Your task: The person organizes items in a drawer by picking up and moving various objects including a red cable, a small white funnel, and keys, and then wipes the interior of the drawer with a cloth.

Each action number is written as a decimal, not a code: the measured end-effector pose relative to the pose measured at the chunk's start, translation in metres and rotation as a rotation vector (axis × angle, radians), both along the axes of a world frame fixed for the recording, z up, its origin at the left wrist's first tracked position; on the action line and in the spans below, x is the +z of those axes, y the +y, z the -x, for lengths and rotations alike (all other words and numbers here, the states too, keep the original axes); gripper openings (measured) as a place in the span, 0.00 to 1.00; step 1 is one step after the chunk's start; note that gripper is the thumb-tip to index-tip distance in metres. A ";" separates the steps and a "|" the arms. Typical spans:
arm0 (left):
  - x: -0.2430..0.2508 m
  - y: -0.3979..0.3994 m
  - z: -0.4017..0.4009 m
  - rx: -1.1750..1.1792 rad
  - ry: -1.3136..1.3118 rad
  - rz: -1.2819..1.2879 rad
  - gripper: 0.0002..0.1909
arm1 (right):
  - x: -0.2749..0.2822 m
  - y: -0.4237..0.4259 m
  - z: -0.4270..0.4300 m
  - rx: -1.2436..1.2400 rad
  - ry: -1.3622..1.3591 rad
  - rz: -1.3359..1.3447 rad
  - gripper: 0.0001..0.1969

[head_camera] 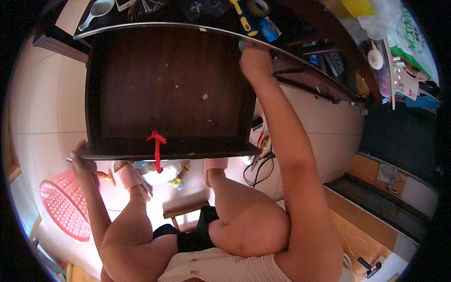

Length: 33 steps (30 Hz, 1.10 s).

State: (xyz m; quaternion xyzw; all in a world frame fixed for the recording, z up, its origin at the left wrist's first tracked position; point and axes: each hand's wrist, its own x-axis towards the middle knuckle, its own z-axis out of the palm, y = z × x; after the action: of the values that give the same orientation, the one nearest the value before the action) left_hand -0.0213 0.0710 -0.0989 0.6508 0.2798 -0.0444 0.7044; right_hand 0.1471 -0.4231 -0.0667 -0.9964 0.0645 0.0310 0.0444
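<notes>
A dark brown wooden drawer (169,88) is pulled out in front of me, with pale chips on its bottom. A red cloth strip (157,151) hangs over its front panel. My left hand (84,162) grips the panel's left end; a thin metal piece (69,160) sticks out beside the fingers, and I cannot tell whether it is held. My right hand (257,60) is curled at the drawer's far right corner, below the metal-edged tabletop. A small greyish thing (242,44) shows beside its fingers, which are mostly hidden.
On the tabletop lie a white spoon (100,7), a tape roll (259,7), a yellow-and-black handled tool (244,21) and a blue box (270,30). A pink perforated basket (67,204) stands at floor left. A black cable (260,172) and an orange-handled tool (105,176) are lower down.
</notes>
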 end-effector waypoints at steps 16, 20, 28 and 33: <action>0.000 -0.003 -0.003 0.042 -0.008 0.030 0.31 | 0.045 -0.015 0.197 0.144 0.442 -0.522 0.24; -0.002 -0.016 -0.009 0.087 -0.065 0.070 0.31 | 0.048 -0.021 0.173 0.097 0.292 -0.514 0.17; 0.000 -0.005 -0.004 0.050 -0.046 0.104 0.30 | 0.046 -0.001 0.164 0.328 0.577 -0.364 0.09; 0.011 -0.025 -0.008 0.186 -0.063 0.003 0.30 | 0.025 0.046 0.144 0.369 0.665 -0.501 0.11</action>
State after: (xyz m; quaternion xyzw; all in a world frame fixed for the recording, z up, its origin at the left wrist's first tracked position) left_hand -0.0136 0.0462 -0.0875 0.6220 0.3165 0.0412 0.7150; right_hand 0.0035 -0.3768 -0.0421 -0.8858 -0.1128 0.3712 0.2547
